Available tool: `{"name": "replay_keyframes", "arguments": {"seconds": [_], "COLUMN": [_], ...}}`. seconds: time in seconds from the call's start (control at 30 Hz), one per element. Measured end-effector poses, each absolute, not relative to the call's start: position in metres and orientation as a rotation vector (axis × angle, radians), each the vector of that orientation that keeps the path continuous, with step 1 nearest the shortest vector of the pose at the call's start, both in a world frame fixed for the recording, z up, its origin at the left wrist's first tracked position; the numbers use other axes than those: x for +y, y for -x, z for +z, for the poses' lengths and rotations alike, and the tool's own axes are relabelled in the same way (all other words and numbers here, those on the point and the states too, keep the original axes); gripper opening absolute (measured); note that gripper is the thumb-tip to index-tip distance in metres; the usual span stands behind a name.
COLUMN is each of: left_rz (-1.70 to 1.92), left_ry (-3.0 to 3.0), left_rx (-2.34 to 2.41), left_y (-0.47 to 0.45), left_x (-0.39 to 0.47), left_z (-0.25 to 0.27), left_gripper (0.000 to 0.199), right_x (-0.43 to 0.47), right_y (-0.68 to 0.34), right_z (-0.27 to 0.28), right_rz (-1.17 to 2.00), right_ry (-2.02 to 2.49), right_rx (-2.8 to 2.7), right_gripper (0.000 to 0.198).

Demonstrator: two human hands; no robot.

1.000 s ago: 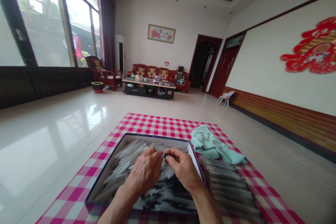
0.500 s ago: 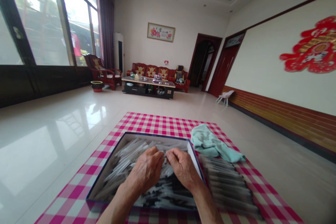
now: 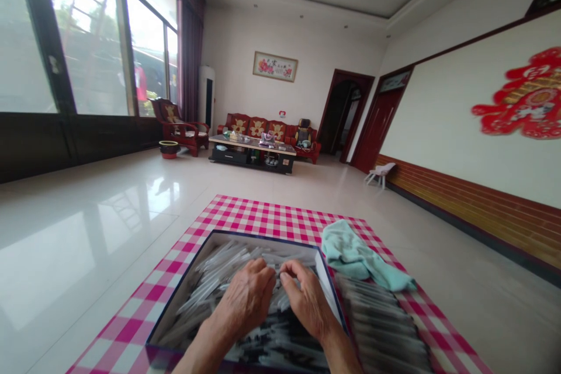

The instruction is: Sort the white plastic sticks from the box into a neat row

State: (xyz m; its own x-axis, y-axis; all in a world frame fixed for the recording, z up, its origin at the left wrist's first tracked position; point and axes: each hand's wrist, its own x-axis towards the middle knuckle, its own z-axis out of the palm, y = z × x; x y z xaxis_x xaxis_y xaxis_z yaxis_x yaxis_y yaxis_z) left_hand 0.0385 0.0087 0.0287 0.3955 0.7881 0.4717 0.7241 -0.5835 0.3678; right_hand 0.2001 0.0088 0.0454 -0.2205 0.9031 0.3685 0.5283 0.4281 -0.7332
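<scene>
Both hands are over a shallow dark-blue box (image 3: 156,320) with pale inner walls. Inside the box lie many clear, pen-like plastic tubes (image 3: 209,280), with dark small parts (image 3: 284,333) nearer me. My left hand (image 3: 250,292) is closed, thumb and fingers drawn together, its back toward me. Facing it across a small gap, my right hand (image 3: 304,292) pinches with thumb and forefinger. Whatever lies between the fingertips is too small and hidden to make out. To the right of the box, a row of blurred pens (image 3: 381,321) with dark ends lies side by side.
A mint-green cloth (image 3: 357,254) is crumpled beyond the row of pens. Everything rests on a pink-and-white checked tablecloth (image 3: 114,333). Across the tiled floor stand a low table (image 3: 252,152), a red wooden sofa (image 3: 254,125) and a small pale chair (image 3: 380,172).
The view has tilted up a little, so everything sits lower in the picture. My hands stay close together over the box, and my right fingers have shifted slightly.
</scene>
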Motion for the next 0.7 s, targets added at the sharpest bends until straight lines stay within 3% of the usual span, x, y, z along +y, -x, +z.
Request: {"name": "replay_keyframes", "arguments": {"seconds": [0.27, 0.53, 0.7], "left_rz": [0.936, 0.951, 0.957], "left_ry": [-2.56, -2.537, -2.547], "left_rx": [1.366, 1.368, 1.334], "left_y": [-0.041, -0.039, -0.04], "left_x": [0.012, 0.013, 0.012], "left_z": [0.022, 0.023, 0.022], "left_gripper": [0.026, 0.027, 0.027], "right_x": [0.017, 0.01, 0.011], "right_y": [-0.193, -0.194, -0.195], "right_z": [0.032, 0.038, 0.036], "right_rz": [0.383, 0.447, 0.392], "right_ry": [1.371, 1.285, 1.278], "right_rx": [-1.923, -1.941, -1.958], "right_gripper": [0.04, 0.023, 0.029]}}
